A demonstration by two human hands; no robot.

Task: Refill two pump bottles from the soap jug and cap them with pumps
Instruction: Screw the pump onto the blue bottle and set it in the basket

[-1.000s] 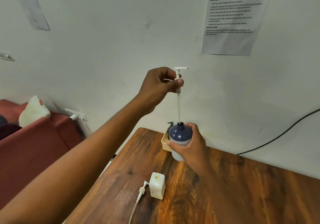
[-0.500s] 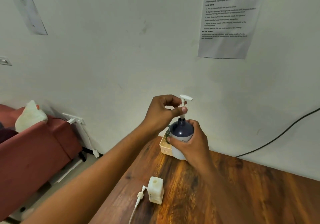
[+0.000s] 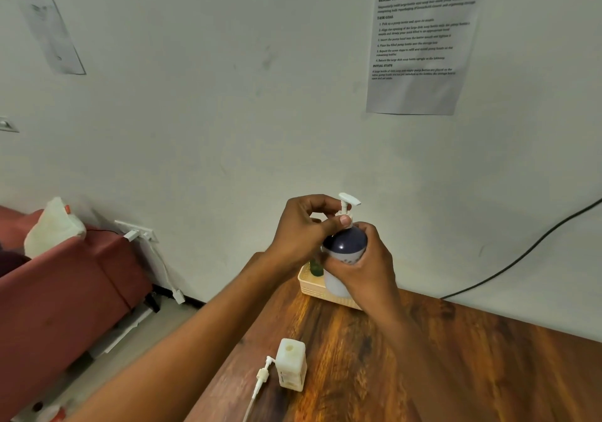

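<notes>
While our right hand (image 3: 365,268) gripped the bottle (image 3: 345,245), our left hand (image 3: 303,226) pinched its pump (image 3: 347,205); the second bottle (image 3: 291,364) remained uncapped.

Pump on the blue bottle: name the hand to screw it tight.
Left. The left hand already pinches the pump collar at the neck, while the right hand wraps the bottle body, steadying it.

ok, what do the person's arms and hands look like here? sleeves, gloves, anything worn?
Both forearms are bare as far as the frame shows: no sleeve edge in view. The left hand and right hand wear no gloves. No rings, watch, bands or markings show on the fingers or wrists. Nails look short and unpainted. Upper arms are out of view, so whether short sleeves are worn cannot be told.
</notes>
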